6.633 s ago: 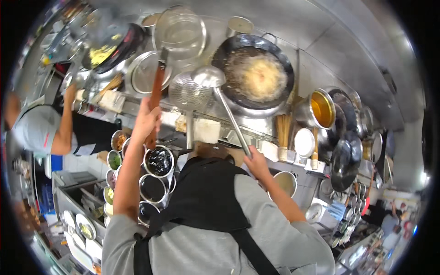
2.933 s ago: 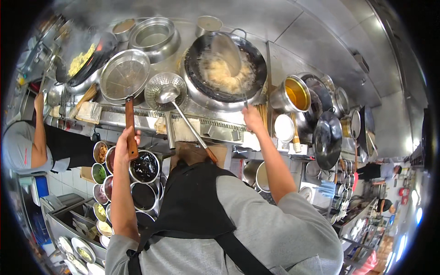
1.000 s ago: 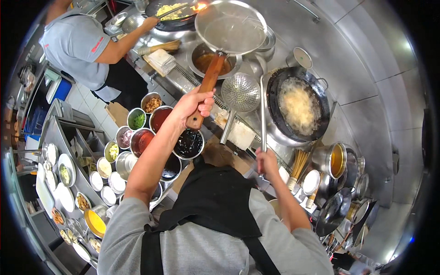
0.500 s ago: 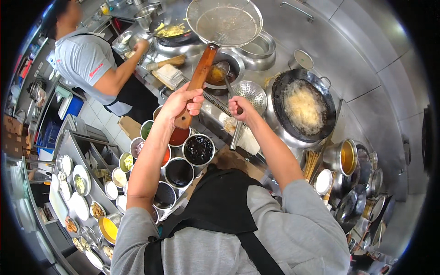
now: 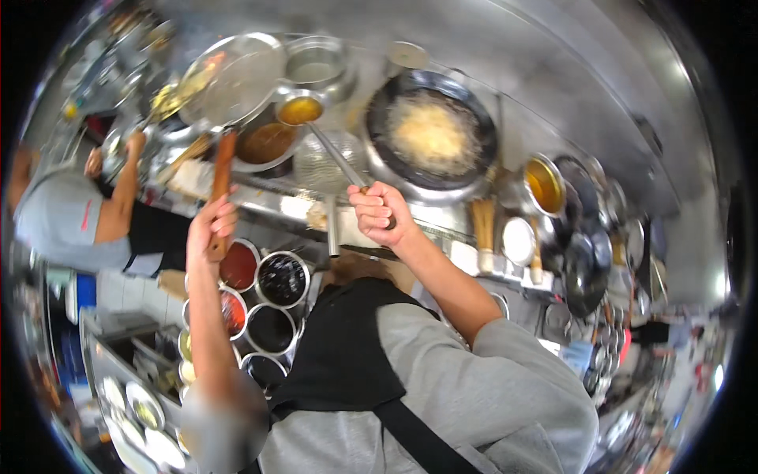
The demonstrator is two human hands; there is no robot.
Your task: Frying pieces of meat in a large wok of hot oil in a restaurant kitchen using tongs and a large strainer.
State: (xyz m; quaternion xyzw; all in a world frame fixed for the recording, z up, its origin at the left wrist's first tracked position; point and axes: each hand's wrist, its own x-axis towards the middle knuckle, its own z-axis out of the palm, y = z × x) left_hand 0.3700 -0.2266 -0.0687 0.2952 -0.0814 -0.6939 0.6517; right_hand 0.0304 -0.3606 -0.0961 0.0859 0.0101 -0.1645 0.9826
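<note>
My left hand (image 5: 212, 225) is closed round the wooden handle (image 5: 224, 162) of a large round fine-mesh strainer (image 5: 241, 83), raised over the counter. My right hand (image 5: 383, 212) grips a long-handled ladle (image 5: 301, 108), its bowl filled with amber liquid. That bowl is above the far right edge of a pot of brown liquid (image 5: 264, 146). Below the ladle's handle lies a perforated metal skimmer (image 5: 330, 162), its own handle pointing toward me. To the right, a black wok (image 5: 433, 130) holds pale food in frothing oil. Motion blurs parts of the picture.
Several tubs of dark and red sauces (image 5: 283, 278) stand below, between my arms. A metal pot of orange liquid (image 5: 545, 186) and a bamboo brush (image 5: 483, 225) are right of the wok. At the left, a co-worker in a grey shirt (image 5: 63, 213) reaches toward another pan.
My view has turned, so the counter sits further left. The ladle has risen from the brown liquid and now carries amber liquid. The strainer stays in my left hand.
</note>
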